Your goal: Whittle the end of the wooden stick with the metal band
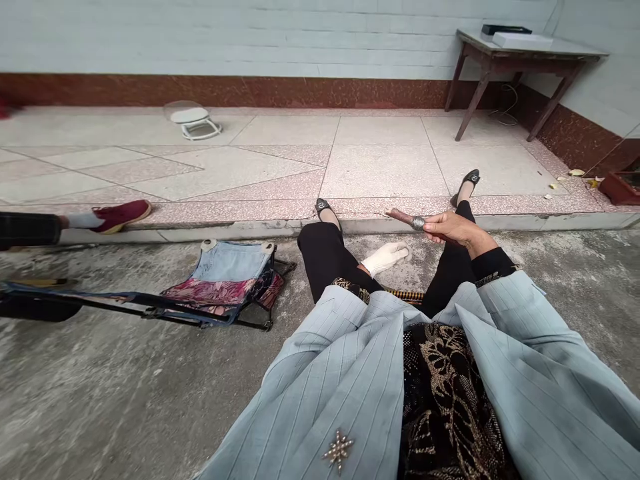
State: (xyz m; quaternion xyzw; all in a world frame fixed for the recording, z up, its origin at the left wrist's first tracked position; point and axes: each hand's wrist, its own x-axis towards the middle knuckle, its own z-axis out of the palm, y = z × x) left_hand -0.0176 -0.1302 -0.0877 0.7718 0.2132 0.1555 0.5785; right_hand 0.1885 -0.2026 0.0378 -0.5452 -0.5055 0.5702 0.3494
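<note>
My right hand (pixel 446 227) is closed around one end of a brown, stick-like wooden handle (pixel 401 216) with silvery wire (pixel 417 223) wound round it. Its narrow far end points left, over the step's edge. A white knitted glove covers my left hand (pixel 386 259), which is low between my knees. The gloved fingers are pressed together beside a small, pale round thing (pixel 409 254), too faint to name. Behind that hand, a yellow-and-black woven strip (pixel 405 296) shows between my legs.
To my left stands a low folding chair (pixel 230 260) with a patched fabric seat. Another person's maroon shoe (pixel 123 215) rests on the step (pixel 250 225). A white stool (pixel 193 120) and a wooden table (pixel 530 50) stand on the tiled floor, near a planter (pixel 620 189).
</note>
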